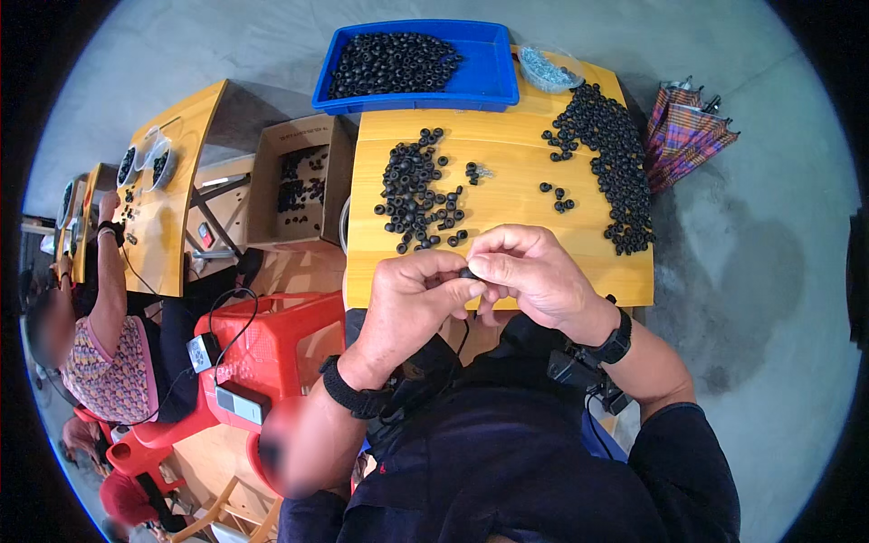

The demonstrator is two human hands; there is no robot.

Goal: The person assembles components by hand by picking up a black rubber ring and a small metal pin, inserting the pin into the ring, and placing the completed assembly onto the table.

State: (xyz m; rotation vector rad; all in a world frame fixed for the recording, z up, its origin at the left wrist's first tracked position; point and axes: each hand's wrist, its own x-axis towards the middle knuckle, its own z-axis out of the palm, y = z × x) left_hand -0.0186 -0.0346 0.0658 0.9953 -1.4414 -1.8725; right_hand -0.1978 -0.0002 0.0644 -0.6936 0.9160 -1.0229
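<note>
Over the table's near edge, both hands come together on one small round black part. My left hand pinches it between thumb and fingers. From the other side my right hand closes its thumb and fingertips on the same part, covering most of it. Beyond my left hand lies a loose pile of like black parts, some showing a hole. A few black parts with silver screw-like pieces sit beside that pile. On the right, a long band of black parts runs along the table edge.
A blue tray of black parts stands at the table's far edge, next to a clear bowl of small silver pieces. Left are a cardboard box, a red stool and another person's table. A plaid umbrella is at right.
</note>
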